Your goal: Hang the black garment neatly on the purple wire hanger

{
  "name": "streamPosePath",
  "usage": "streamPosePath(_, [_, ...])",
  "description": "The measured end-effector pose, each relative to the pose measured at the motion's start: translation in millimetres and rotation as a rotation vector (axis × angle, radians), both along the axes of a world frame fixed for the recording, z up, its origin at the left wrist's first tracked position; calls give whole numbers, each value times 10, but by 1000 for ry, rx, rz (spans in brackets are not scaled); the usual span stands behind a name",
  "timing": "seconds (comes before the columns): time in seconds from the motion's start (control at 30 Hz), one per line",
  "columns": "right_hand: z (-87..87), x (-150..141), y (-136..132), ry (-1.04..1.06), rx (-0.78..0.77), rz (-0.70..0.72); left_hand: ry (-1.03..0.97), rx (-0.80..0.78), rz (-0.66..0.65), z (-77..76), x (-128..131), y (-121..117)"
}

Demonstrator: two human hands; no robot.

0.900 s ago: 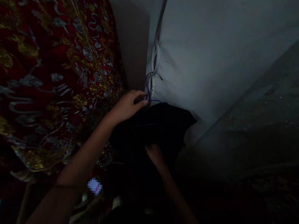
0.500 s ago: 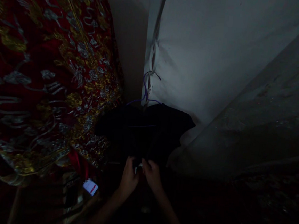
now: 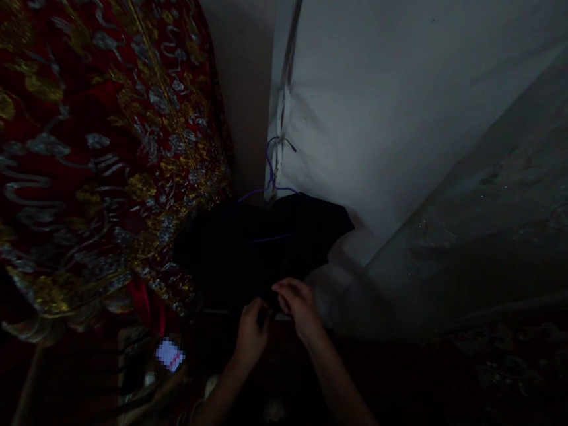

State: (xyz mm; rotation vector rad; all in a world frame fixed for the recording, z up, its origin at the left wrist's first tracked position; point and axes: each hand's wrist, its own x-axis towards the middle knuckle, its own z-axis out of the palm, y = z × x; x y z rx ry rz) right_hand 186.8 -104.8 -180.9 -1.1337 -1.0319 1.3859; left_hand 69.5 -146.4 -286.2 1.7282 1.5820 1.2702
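The black garment [image 3: 307, 231] hangs dark and loose on a purple hanger [image 3: 270, 172]; left hand [image 3: 253, 333] and right hand [image 3: 298, 305] touch its front (grip too dim to tell)

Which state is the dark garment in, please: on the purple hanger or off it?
On: the dark garment drapes from the purple hanger, which rises above it.

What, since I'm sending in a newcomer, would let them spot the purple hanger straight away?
Start at the big red cloth with gold and silver decoration, then look just right, against the pale wall. White loops hang there, with the hanger hooked on. Its thin purple hook and shoulders set it apart from those loops and the black garment below.
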Motion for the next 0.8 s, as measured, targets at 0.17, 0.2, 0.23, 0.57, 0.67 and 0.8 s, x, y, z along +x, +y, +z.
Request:
streamPosePath(0.17, [966, 5, 290, 87, 198, -2, 37, -13, -82, -8, 33, 164])
streamPosePath(0.2, [1061, -5, 298, 91, 227, -3, 42, -11, -117, 23, 13, 217])
streamPosePath(0.23, [1112, -17, 291, 93, 247, -7, 45, -12, -149, 75, -17, 270])
streamPosePath(0.57, [1050, -108, 130, -40, 371, -41, 19, 548, -158, 1756, -431, 612])
streamPosePath(0.67, [1032, -178, 195, -84, 389, -65, 141, 606, -219, 2063, -514, 716])
streamPosePath(0.8, [812, -301, 357, -42, 344, -66, 218, 675, -190, 2039, -574, 817])
